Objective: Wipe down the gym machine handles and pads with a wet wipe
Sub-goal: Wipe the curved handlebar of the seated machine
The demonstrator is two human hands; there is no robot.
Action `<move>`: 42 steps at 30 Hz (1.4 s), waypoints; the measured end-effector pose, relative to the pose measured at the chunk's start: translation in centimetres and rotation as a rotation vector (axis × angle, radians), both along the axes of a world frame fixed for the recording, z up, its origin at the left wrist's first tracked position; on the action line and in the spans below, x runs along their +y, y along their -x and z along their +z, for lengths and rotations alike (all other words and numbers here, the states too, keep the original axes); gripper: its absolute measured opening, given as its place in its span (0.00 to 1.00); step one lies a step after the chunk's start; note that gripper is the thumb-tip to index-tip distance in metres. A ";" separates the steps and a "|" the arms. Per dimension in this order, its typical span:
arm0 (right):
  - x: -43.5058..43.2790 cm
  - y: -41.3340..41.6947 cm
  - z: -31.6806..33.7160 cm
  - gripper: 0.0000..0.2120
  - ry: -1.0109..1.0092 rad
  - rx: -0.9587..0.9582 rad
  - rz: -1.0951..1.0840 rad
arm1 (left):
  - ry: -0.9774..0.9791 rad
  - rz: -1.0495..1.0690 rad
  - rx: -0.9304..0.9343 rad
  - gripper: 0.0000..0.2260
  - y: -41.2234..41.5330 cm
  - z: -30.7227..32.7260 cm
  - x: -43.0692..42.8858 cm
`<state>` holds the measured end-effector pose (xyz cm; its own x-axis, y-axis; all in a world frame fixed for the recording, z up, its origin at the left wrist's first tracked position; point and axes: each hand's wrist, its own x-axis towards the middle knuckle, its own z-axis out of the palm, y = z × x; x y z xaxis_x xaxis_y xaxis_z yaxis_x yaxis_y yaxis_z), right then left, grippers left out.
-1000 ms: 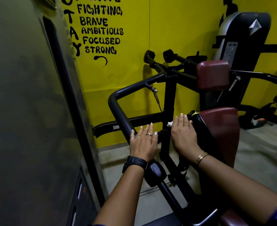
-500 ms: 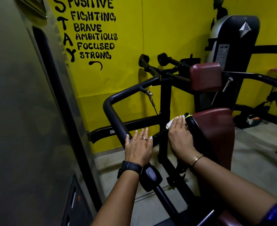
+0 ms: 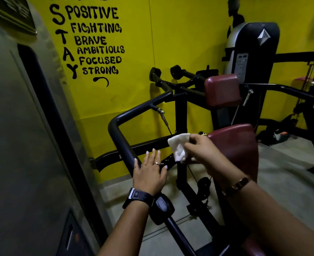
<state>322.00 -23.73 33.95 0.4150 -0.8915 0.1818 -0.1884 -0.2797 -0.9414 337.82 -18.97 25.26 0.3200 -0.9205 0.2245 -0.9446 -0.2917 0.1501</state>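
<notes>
Presently my left hand (image 3: 149,170) lies flat, fingers straight, on the black handle bar (image 3: 122,143), probably steadying it. My right hand (image 3: 201,150) pinches the wet wipe (image 3: 178,145), held up between that bar and the maroon pad (image 3: 235,146) just right of it.

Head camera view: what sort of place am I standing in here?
Almost certainly a gym. A black exercise machine with maroon pads fills the middle, a tall machine tower stands behind, and the yellow wall bears painted words like BRAVE and STRONG. The right hand holds a white wipe.
</notes>
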 end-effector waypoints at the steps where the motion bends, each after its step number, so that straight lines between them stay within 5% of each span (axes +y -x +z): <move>1: -0.3 0.9 0.8 0.13 -0.092 -0.140 0.031 | 0.002 -0.001 -0.034 0.27 0.1 0.1 0.1; 6: -4.4 5.1 3.1 0.11 -0.108 -0.495 -0.158 | -0.011 -0.056 -0.103 0.28 0.6 0.5 -0.5; 11: -9.4 6.2 0.0 0.11 -0.011 -0.324 -0.524 | -0.045 -0.109 -0.004 0.28 0.4 0.5 -1.5; 14: -11.3 5.3 -2.5 0.18 -0.141 -0.316 -0.358 | -0.018 -0.111 0.010 0.28 0.2 0.3 -1.5; 18: -12.2 4.1 -4.0 0.13 -0.480 -0.328 -0.080 | 0.003 -0.112 0.037 0.29 0.1 0.2 -1.5; 23: -13.6 3.7 -4.4 0.30 -0.630 -0.470 -0.003 | 0.003 -0.112 0.042 0.29 0.0 0.2 -1.6; 30: -13.6 4.0 -5.8 0.21 -0.585 -0.534 -0.035 | -0.008 -0.110 0.047 0.28 0.2 0.4 -1.5; 35: -12.6 3.5 -4.7 0.28 -0.458 -0.410 0.069 | -0.002 -0.111 0.055 0.28 0.1 0.4 -1.5; 39: -12.3 3.6 -3.9 0.11 -0.328 -0.272 0.072 | -0.012 -0.099 0.037 0.29 0.1 0.5 -1.5; 42: -12.4 4.2 -5.0 0.11 -0.392 -0.396 0.076 | -0.009 -0.064 0.011 0.31 0.1 0.5 -1.5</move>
<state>317.77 -36.17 29.00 0.4483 -0.8939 -0.0024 0.2076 0.1067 -0.9724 337.72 -20.47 25.79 0.2631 -0.9410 0.2129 -0.9596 -0.2324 0.1587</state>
